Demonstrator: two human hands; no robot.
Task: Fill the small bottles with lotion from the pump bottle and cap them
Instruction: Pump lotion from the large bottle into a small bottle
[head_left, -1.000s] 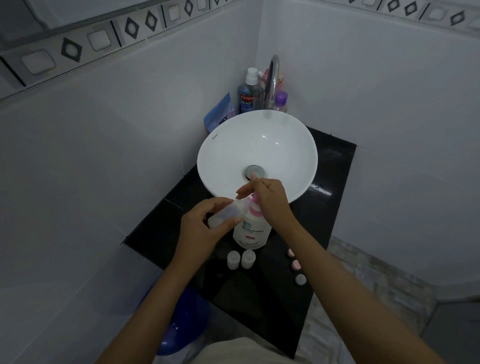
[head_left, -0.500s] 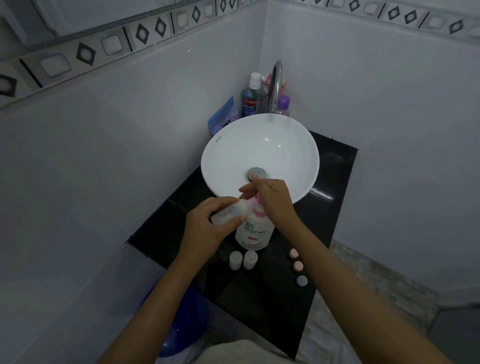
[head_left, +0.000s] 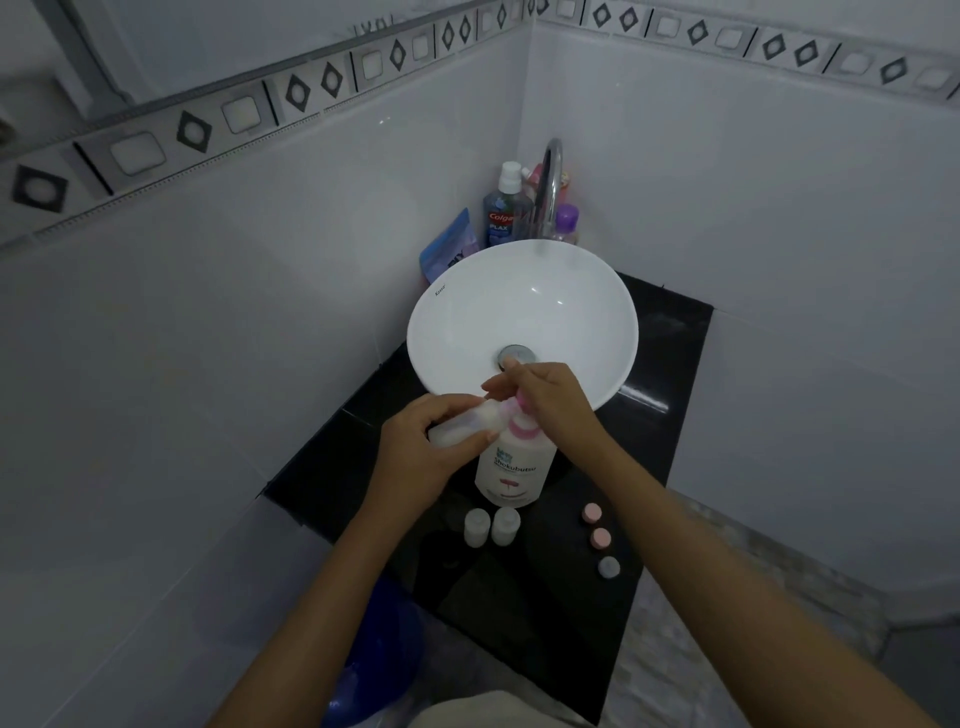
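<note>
The left hand (head_left: 415, 457) is closed around a small bottle (head_left: 467, 423), holding it tilted almost on its side with the mouth toward the pump. The bottle is translucent white; whether lotion is entering it cannot be told. The right hand (head_left: 545, 400) rests on top of the pump bottle (head_left: 511, 470), palm down over the pink pump head, index finger stretched forward past it; the fingers lie loosely together, not clamped on anything visible.

The pump bottle stands upright on the black counter (head_left: 665, 364), just in front of the white basin (head_left: 519, 312). Its label faces the viewer and it has a pink collar.

Two more small bottles (head_left: 491, 526) stand upright side by side on the counter, touching or nearly so, just nearer the person than the pump bottle. Both appear uncapped.

Three caps (head_left: 600, 538) lie in a line on the counter to the right, beside the right forearm: two pink, then one grey nearest the counter edge. They are apart from each other and well apart from the bottles.

Behind the basin, in the corner, stand a curved tap (head_left: 550, 182), a blue mouthwash bottle (head_left: 501, 218), a purple-capped bottle (head_left: 566, 223) and a blue packet (head_left: 449, 247). A blue bucket (head_left: 379, 660) sits below the counter on the left.
</note>
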